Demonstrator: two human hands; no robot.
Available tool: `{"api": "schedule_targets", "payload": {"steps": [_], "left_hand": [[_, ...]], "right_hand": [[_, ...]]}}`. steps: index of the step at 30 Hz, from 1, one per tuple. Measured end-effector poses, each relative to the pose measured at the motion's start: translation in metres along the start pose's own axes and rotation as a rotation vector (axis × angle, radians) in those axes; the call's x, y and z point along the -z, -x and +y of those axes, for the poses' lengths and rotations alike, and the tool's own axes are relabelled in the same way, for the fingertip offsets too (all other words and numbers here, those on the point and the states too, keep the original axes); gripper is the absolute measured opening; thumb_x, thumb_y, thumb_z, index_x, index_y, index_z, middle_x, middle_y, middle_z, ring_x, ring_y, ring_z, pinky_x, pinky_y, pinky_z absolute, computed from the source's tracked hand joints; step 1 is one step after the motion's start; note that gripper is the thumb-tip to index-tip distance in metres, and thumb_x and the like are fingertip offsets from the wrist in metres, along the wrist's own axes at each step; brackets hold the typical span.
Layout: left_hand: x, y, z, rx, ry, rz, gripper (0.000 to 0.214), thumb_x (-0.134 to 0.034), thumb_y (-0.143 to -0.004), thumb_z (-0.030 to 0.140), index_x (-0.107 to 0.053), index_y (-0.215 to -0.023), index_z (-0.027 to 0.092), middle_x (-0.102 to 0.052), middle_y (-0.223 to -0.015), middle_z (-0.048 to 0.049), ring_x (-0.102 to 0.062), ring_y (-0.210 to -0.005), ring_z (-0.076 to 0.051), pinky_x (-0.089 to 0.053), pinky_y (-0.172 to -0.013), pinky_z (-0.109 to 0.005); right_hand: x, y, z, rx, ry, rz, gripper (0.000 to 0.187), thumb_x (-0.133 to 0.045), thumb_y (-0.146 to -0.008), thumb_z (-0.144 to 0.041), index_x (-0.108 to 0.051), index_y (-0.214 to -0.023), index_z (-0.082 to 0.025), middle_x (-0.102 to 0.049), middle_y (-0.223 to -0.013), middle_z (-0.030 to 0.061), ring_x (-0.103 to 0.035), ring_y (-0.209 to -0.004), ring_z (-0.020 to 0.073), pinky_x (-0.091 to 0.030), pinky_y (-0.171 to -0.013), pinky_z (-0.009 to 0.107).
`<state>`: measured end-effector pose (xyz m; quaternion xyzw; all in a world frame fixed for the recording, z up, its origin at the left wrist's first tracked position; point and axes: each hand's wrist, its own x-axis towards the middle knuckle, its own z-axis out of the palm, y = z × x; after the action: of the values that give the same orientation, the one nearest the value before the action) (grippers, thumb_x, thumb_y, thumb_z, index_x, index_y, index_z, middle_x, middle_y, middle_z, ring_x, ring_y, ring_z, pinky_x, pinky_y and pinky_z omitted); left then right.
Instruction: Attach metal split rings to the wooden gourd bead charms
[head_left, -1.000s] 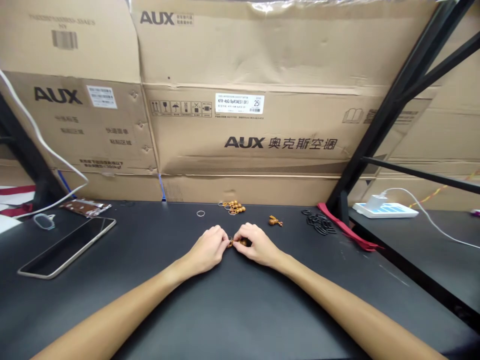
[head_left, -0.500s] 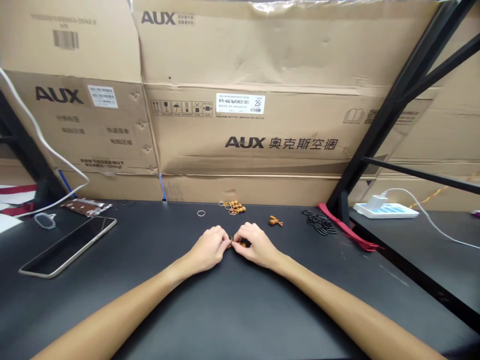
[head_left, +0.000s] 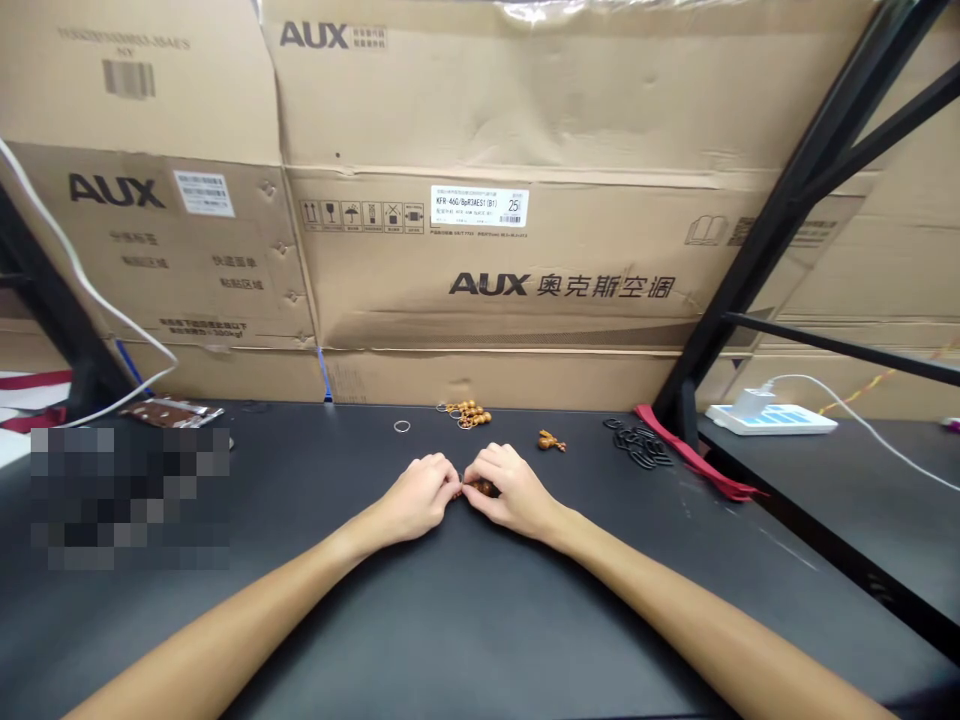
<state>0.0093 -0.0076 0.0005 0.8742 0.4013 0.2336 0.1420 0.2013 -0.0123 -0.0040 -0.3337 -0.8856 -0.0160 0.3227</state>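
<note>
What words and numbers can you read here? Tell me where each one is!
"AUX" on the upper carton
"AUX" on the left carton
"AUX 奥克斯空调" on the lower carton
"KFR-46G/BpR3AES1(B1)" and "25" on the white label
The other small print on the cartons and the left carton's white sticker is too small to read.

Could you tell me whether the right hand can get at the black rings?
Probably yes: the right hand sits at the beads, and the black rings lie a short way off along the desk; only a small wooden charm lies between, easy to pass.
</note>
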Motion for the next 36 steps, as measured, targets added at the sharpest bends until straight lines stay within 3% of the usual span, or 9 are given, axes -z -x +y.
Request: {"api": "schedule_targets", "payload": {"steps": [15, 22, 36], "left_hand": [[0.015, 0.003, -0.002, -0.063, 0.135, -0.086, 0.021, -0.039, -0.093, 0.022, -0.053, -0.078, 0.019, -0.058, -0.082, -0.0017, -0.052, -0.074, -0.015, -0.043, -0.073, -0.029], [0.019, 0.002, -0.003, -0.026, 0.201, -0.145, 0.024, -0.039, -0.093, 0.027, -0.055, -0.078, 0.018, -0.06, -0.082, -0.0018, -0.055, -0.075, -0.015, -0.043, -0.072, -0.027], [0.025, 0.002, 0.007, -0.053, 0.141, -0.18, 0.023, -0.039, -0.09, 0.025, -0.052, -0.071, 0.018, -0.058, -0.076, 0.0002, -0.051, -0.072, -0.014, -0.04, -0.077, -0.028]], "right_hand": [[-0.001, 0.002, 0.005, -0.019, -0.059, -0.065, 0.012, -0.055, -0.091, -0.029, -0.059, -0.082, -0.02, -0.062, -0.078, 0.0022, -0.052, -0.076, 0.0164, -0.036, -0.072, 0.031], [-0.001, 0.001, 0.003, 0.072, 0.044, -0.046, 0.021, -0.045, -0.095, -0.03, -0.059, -0.082, -0.02, -0.063, -0.081, 0.0054, -0.051, -0.08, 0.0184, -0.035, -0.073, 0.034], [-0.002, 0.002, 0.003, 0.161, 0.115, -0.058, 0.021, -0.043, -0.095, -0.026, -0.058, -0.082, -0.018, -0.062, -0.083, 0.0062, -0.049, -0.082, 0.0179, -0.034, -0.074, 0.033]]}}
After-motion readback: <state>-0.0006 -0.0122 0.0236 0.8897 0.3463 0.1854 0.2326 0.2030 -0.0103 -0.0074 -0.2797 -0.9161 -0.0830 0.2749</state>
